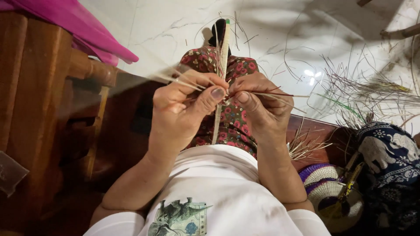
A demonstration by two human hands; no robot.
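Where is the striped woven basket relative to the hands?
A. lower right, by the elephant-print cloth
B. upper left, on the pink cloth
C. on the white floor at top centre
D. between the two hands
A: the striped woven basket lies at lower right beside the elephant-print cloth, below the right hand.

left hand (181, 109) pinching, right hand (260, 102) pinching, thumbs meeting

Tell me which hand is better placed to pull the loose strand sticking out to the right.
Right hand: the thin strand runs out past its fingers. The left hand pinches the woven strip.
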